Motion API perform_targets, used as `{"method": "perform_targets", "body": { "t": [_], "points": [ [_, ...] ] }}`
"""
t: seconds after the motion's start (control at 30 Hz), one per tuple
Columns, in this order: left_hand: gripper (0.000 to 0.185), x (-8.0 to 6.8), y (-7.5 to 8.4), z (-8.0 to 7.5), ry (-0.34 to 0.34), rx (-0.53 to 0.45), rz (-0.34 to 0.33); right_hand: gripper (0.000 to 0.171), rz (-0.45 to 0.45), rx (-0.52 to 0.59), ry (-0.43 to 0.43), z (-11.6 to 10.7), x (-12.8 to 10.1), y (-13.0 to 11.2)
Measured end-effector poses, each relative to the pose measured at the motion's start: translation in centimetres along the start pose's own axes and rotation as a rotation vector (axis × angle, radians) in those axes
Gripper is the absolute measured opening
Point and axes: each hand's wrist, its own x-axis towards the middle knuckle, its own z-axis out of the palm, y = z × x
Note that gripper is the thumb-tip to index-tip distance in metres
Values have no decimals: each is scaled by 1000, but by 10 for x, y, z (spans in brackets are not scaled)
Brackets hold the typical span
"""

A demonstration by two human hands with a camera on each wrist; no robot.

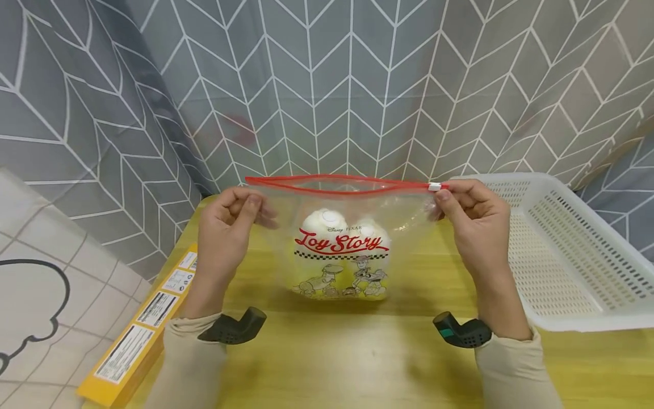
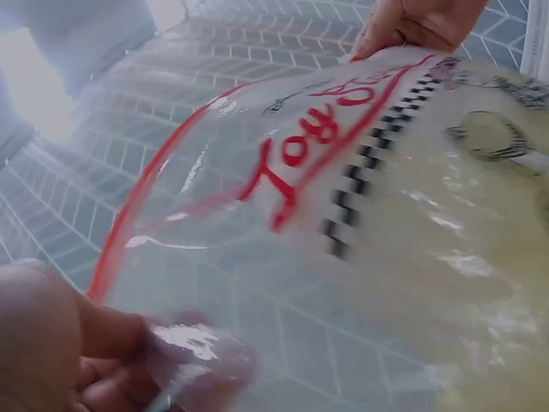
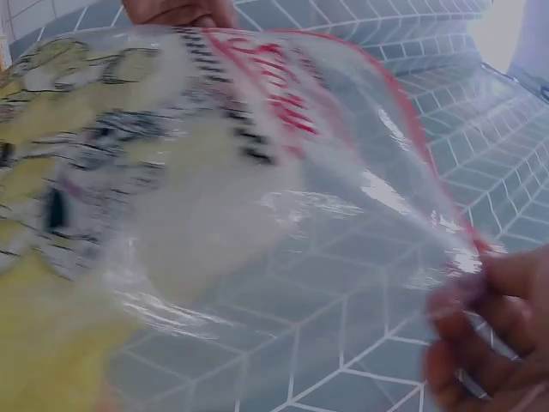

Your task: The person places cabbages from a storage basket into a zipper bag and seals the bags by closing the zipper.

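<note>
A clear plastic zip bag [image 1: 341, 243] with a red zip strip and "Toy Story" lettering stands over the table in the head view. Its mouth is parted slightly along the top, and a white slider [image 1: 434, 186] sits at the right end of the strip. White rounded things [image 1: 323, 218] show inside; their kind cannot be told. My left hand [image 1: 222, 236] pinches the bag's upper left corner between thumb and fingers. At the upper right corner, just below the slider, my right hand [image 1: 477, 230] pinches the plastic. Both wrist views show the film stretched between the hands.
To the right, a white perforated plastic basket [image 1: 577, 318] stands on the yellow wood-grain table [image 1: 327, 358]. A long orange box with white labels [image 1: 125, 352] lies along the left edge. Grey chevron-patterned curtains [image 1: 327, 85] hang behind the table.
</note>
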Motion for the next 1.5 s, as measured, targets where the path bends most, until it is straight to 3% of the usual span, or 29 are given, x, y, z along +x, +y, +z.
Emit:
{"method": "perform_targets", "body": {
  "t": [0.1, 0.23, 0.5, 0.7, 0.8, 0.9, 1.03, 1.2, 1.33, 1.5],
  "points": [
    [14, 3, -2, -2, -29, 85, -101, 6, 79, -43, -45, -2, 0, 2],
    [15, 7, -6, -9, -46, 151, -188, 5, 79, -50, 16, 2, 2, 7],
    [13, 11, -11, -17, -36, 191, -208, 16, 44, -19, 17, 4, 2, 17],
    [8, 9, -12, -20, 26, 243, -201, 6, 17, 26, -25, 12, 1, 20],
    [29, 8, -11, -14, 104, 249, -85, 7, -6, 29, -49, 16, -1, 21],
    [46, 6, -10, -3, 168, 275, 126, 5, -22, 21, -69, 21, -3, 21],
    [51, 1, -6, 15, 178, 420, 344, 7, -16, 22, -92, 26, -8, 19],
    [43, -7, -3, 46, 114, 588, 487, 8, -4, 44, -129, 31, -13, 20],
    [35, -6, 1, 73, 46, 665, 603, 7, -20, -39, -177, 38, -17, 22],
    [29, -8, 3, 92, -49, 719, 658, 9, -77, -128, -255, 49, -23, 22]
  ]
}}
